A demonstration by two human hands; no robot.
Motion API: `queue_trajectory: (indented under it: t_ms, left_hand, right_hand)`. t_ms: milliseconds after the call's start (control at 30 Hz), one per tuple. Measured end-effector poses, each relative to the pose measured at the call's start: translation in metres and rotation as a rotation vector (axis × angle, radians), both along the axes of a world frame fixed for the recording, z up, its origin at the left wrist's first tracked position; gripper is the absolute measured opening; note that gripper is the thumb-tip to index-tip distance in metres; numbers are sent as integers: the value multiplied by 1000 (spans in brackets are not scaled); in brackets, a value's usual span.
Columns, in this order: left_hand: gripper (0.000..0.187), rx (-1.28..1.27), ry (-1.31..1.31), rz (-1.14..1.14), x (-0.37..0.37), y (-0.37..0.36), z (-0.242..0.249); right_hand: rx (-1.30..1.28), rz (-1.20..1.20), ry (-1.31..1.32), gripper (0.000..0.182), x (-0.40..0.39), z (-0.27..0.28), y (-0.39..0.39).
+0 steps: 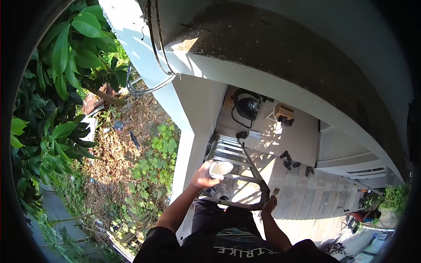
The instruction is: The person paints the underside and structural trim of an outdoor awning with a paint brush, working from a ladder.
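My left hand (201, 176) is wrapped round a white cup (213, 171) with pale, whitish contents, held out over the ladder. On the other side, my right hand (269, 204) grips a small paintbrush (276, 192), its tan end pointing up and away from me. That hand is right beside the side rail of the ladder (264, 189). The ladder's rungs drop away below, between my two hands. My legs are close against its near end.
A white wall edge (186, 144) runs down on the left, with cables (158, 44) hanging from the beam. Leafy branches (66, 57) crowd the far left. Below are a black chair (246, 107), several shoes (287, 160) and a tiled floor (302, 193). Another person (367, 215) is far off right.
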State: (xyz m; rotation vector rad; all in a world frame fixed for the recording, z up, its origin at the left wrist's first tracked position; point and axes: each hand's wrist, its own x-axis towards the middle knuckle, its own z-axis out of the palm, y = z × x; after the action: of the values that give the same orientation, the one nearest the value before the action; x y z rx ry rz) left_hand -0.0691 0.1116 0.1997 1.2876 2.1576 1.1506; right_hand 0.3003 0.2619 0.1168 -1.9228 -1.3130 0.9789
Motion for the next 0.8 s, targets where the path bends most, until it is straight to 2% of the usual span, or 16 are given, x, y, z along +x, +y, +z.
queue_trajectory:
  t_ms: [33,100,133,200,267,300,333,367,467,533,600,633,733,800]
  left_hand:
    - [80,14,-5,-3,-4,-2,-10]
    - [77,66,-34,-10,-5,-4,-10]
    - [77,108,-49,-14,-6,-4,-1]
    - [81,111,-79,42,-2,-3,-3]
    - [87,126,-30,82,5,-3,14]
    - [92,162,4,89,6,-3,1]
    - [91,157,-199,75,9,2,30]
    - [90,165,-166,72,12,3,25]
    - [89,149,-102,68,20,5,28]
    - [89,122,-73,71,26,4,28]
    - [90,220,-1,84,31,3,19]
    - [88,209,110,58,34,4,20]
    - [88,221,191,55,37,12,6]
    - [91,184,177,3,33,19,44]
  right_hand:
    - [-3,167,-82,35,21,-13,8]
    - [127,289,-221,19,21,16,14]
    - [198,299,-72,18,18,31,17]
    - [240,338,-71,19,13,65,26]
    - [116,410,-71,22,18,93,42]
    - [96,457,-13,20,13,110,44]
    - [78,504,44,19,9,127,46]
    - [2,537,163,17,4,143,48]
    - [-101,594,254,17,-35,207,36]
    - [-120,657,262,19,-47,230,39]
    - [-3,830,195,17,-64,257,45]
    - [15,824,177,16,-69,268,51]
    - [145,873,117,14,-102,325,47]
    - [171,916,65,16,-120,352,50]
